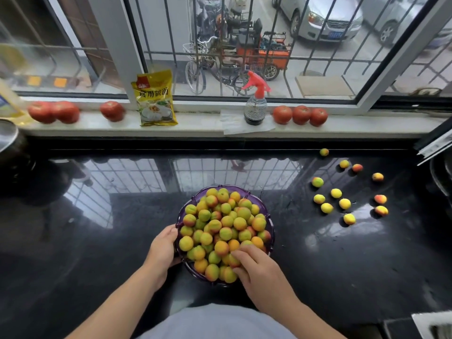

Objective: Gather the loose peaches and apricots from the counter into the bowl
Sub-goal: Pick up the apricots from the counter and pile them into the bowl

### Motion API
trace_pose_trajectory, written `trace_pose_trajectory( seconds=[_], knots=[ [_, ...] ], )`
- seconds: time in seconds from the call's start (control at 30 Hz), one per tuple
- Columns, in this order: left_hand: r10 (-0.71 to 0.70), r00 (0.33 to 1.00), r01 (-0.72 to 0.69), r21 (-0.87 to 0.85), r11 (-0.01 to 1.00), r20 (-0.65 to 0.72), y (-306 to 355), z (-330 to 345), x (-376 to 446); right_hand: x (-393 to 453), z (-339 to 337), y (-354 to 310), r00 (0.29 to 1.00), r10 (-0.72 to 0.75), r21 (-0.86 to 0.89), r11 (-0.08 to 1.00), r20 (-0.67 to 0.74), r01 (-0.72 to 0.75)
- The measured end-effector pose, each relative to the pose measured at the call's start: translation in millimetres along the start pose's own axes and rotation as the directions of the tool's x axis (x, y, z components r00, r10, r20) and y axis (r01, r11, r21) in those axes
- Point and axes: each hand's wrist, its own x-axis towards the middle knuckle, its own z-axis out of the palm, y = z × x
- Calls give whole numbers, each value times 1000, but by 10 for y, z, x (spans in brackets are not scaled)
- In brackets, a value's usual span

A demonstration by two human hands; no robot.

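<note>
Thirteen small round fruits (344, 203) lie loose toward the glossy black worktop's (122, 241) right edge. Purple ribbed plastic bowl (268, 217) (near front edge, approx. centre) is heaped w/ yellow-green, red-blushed fruit. Left hand (162, 250) grips its rim; right hand (256, 270) pinches one fruit (234, 261) atop the heap.
</note>
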Motion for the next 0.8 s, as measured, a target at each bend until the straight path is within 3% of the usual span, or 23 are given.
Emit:
trace_pose_trajectory(
  seconds=[0.13,0.4,0.47,0.53,0.6,0.67,0.8],
  knots=[
    [-1,1000,1,-5,1000,2,7,-2,-13,-14,36,32,999,-46,-103,994,-8,45],
    [-1,1000,1,-9,1000,-13,0,2,-16,-63,16,73,997,-58,-93,994,51,63],
    [-7,1000,7,-30,1000,-26,-17,15,-9,-114,-62,123,999,-31,-60,998,-19,30],
    [-22,999,19,-68,998,-49,-41,63,-12,-141,-156,294,983,120,-1,993,-140,-122],
    [-63,995,53,-122,991,-78,-72,131,-26,-105,-241,602,896,377,51,925,-235,-376],
    [-91,991,74,-170,983,-96,-100,188,-27,9,-314,1003,751,604,76,790,-269,-608],
    [-97,989,78,-168,983,-111,-91,205,2,348,-489,1762,518,815,96,556,-260,-826]
  ],
)
